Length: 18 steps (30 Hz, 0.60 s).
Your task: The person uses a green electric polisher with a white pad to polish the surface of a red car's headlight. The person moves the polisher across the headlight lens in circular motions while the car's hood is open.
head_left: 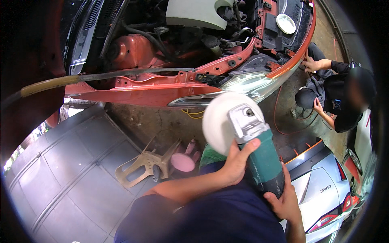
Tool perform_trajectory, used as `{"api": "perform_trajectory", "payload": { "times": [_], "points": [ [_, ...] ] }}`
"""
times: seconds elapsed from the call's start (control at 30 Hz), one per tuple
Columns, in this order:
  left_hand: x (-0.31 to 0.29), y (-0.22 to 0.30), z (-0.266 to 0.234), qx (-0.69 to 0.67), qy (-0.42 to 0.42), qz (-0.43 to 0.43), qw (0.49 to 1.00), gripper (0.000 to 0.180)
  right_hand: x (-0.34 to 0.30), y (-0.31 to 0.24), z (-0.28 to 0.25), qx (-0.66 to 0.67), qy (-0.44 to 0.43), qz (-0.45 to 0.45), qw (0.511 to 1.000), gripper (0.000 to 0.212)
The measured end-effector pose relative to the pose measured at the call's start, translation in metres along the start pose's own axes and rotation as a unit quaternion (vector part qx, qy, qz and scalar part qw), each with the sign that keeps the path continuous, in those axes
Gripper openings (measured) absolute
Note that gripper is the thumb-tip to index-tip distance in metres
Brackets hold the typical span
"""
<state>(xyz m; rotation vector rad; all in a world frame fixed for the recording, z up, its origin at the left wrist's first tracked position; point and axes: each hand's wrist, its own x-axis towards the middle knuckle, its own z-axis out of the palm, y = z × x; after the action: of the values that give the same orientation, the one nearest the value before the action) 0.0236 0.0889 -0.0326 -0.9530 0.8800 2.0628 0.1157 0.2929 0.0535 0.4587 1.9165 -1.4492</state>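
A teal and black angle polisher [263, 158] with a silver head carries a round white buffing pad [214, 121]. My left hand [236, 163] grips it just behind the metal head, thumb laid along the body. Around the black rear end of the handle closes my right hand [283, 198]. The pad appears just in front of the headlight [243, 86] of a red car; whether it touches cannot be told. Part of the pad overlaps the headlight's lower edge in the head view.
The red car's engine bay is uncovered, with a white lid [286, 24] at its front. A person in black [344, 91] crouches by the bumper. A silver car [324, 182] stands at right. A tan plastic chair [152, 162], a pink stool [184, 161] and an orange cord [276, 121] lie behind.
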Motion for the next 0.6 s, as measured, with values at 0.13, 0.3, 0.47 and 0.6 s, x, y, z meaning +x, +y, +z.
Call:
{"api": "perform_trajectory", "payload": {
  "times": [0.13,0.3,0.47,0.6],
  "points": [
    [0.001,-0.011,-0.001,0.010,-0.014,-0.002,1.000,0.071,-0.010,0.003,0.000,0.044,-0.007,0.046,0.998,0.114],
    [-0.013,-0.002,-0.024,0.029,0.043,0.049,0.997,0.068,0.014,-0.016,0.003,-0.023,-0.088,0.087,0.992,0.115],
    [-0.033,0.024,-0.052,0.065,0.090,0.075,0.991,0.091,0.049,-0.031,0.020,-0.064,-0.157,0.012,0.985,0.117],
    [-0.037,0.032,-0.052,0.066,0.099,0.095,0.988,0.092,0.057,-0.035,0.027,-0.082,-0.175,0.017,0.981,0.117]
  ]
}}
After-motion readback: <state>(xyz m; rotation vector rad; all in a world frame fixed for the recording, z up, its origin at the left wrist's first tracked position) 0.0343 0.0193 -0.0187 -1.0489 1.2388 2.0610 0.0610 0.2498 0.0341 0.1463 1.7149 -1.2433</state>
